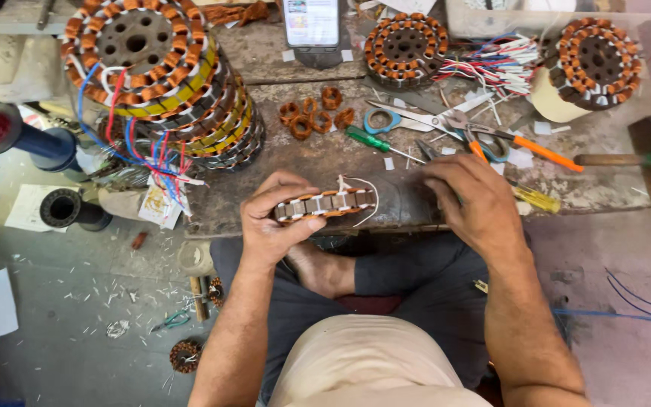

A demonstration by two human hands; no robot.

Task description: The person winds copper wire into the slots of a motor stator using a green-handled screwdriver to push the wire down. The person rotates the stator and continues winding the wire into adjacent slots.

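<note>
My left hand point(273, 218) grips a round motor stator point(327, 203) on its edge, with copper coils around its rim and thin white leads trailing from its top. It rests at the front edge of the low wooden bench point(318, 154). My right hand point(472, 200) lies palm down on the bench to the right of the stator, fingers curled over something I cannot make out. A yellow-handled screwdriver point(538, 200) pokes out beside that hand.
A tilted stack of wound stators point(167, 75) with red and blue wires stands at the left. Loose copper coils point(314, 114), scissors point(401, 120), orange-handled pliers point(521, 145), a green screwdriver point(371, 141), a phone point(312, 22) and two more stators point(405, 47) point(598, 62) lie on the bench. A hammer point(642, 160) sits right.
</note>
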